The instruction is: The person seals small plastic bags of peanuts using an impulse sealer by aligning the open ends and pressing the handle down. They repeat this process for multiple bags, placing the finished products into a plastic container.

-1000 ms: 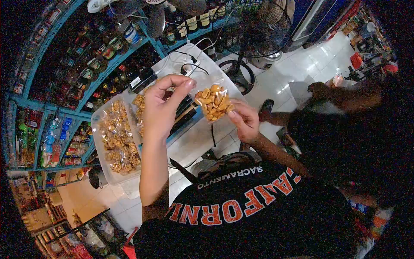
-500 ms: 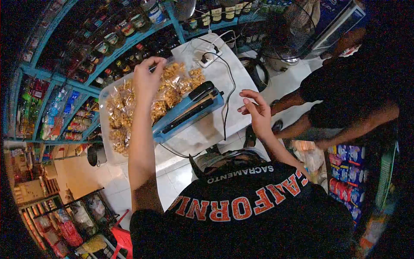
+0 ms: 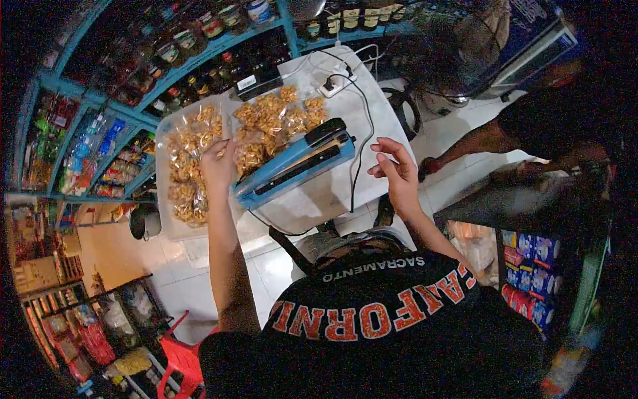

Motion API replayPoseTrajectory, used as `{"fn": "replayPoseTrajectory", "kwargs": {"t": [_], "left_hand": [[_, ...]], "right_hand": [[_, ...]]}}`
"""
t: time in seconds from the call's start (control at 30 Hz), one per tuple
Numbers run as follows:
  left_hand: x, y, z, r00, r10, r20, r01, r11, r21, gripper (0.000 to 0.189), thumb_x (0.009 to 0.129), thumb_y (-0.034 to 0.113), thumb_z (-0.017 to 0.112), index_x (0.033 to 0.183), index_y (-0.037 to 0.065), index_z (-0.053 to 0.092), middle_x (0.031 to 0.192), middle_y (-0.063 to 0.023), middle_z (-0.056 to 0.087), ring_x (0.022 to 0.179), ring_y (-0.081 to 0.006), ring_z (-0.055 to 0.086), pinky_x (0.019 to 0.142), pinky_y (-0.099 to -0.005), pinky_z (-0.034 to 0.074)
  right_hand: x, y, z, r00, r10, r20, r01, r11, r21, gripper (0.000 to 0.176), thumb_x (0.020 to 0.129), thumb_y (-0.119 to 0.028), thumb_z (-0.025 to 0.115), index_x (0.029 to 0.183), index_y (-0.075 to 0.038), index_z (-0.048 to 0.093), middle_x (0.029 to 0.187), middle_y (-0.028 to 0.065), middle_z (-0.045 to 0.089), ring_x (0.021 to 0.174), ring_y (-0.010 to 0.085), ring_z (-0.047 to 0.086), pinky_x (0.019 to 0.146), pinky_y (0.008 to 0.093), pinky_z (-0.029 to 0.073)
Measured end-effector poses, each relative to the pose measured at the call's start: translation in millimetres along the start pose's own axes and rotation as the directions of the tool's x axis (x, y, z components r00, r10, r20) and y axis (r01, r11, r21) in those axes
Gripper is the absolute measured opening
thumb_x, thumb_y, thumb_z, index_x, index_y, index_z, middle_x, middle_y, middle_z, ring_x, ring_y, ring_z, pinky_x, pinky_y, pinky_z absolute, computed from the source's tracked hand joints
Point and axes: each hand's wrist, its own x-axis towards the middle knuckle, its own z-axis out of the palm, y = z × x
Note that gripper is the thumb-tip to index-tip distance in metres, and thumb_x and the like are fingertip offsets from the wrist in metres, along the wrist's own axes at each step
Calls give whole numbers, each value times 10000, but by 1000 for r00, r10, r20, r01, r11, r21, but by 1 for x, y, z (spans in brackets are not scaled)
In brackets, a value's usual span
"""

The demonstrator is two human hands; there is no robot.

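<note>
Packets of nuts [image 3: 181, 156] are shown lying in a clear tray [image 3: 163, 226], which is placed directly under and to the outer side of the left hand [image 3: 219, 166]. The left hand is laid back-up on the packets at the tray's inner edge, with its fingers bent down among them; whether a packet is pinched cannot be told. The right hand [image 3: 399, 174] is held in the air, empty, with its fingers loosely spread and slightly curled. A blue heat sealer [image 3: 292, 169] is seen between the two hands, set slantwise on the white tabletop [image 3: 312, 199], just beside the left hand. A second heap of packets [image 3: 276, 116] is piled beyond the sealer, farther from the body than either hand. A black cable [image 3: 359, 133] is run from the sealer, past the right hand, to a power strip [image 3: 332, 85] at the far edge of the tabletop. Blue shelves [image 3: 100, 113] stocked with bottles are seen beyond the left hand. Another person's arm [image 3: 492, 139] is visible beyond the right hand.
</note>
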Motion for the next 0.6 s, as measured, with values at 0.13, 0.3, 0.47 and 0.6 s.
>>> {"fn": "replayPoseTrajectory", "kwargs": {"t": [0.13, 0.3, 0.47, 0.6], "left_hand": [[-26, -26, -39, 984, -6, -179, 14, 999, 45, 160, 709, 183, 658, 780, 41, 648, 687, -70, 609, 650, -101, 556, 586, -229, 416], [-49, -79, -86, 943, -213, -257, 277, 929, 244, 112, 745, 136, 593, 730, 26, 607, 606, -83, 577, 581, -192, 546, 549, -298, 428], [-65, -117, -116, 950, -79, -303, 263, 729, 632, 189, 735, 177, 568, 921, 152, 578, 820, -41, 602, 799, -289, 542, 666, -435, 437], [-76, -126, -131, 912, -211, -352, 405, 605, 686, 243, 708, 195, 597, 946, 234, 568, 914, 12, 582, 880, -264, 519, 683, -432, 436]], "right_hand": [[-6, 1, 6, 1000, 22, 21, -21, 999, -29, 277, 820, -119, 505, 1085, -43, 472, 996, 52, 528, 640, 76, 526, 602, 215, 443], [-5, 5, 14, 1000, -5, -12, 4, 997, -72, 264, 825, -129, 498, 1071, -36, 473, 966, 50, 538, 630, 81, 531, 573, 211, 438], [-3, 17, 24, 998, 47, 34, -42, 990, -133, 274, 833, -136, 479, 1095, -57, 465, 990, 53, 536, 621, 87, 532, 589, 224, 439], [-5, 20, 31, 996, 51, 67, -41, 988, -149, 262, 833, -145, 486, 1078, -53, 477, 965, 49, 544, 614, 86, 531, 585, 218, 440]]}}
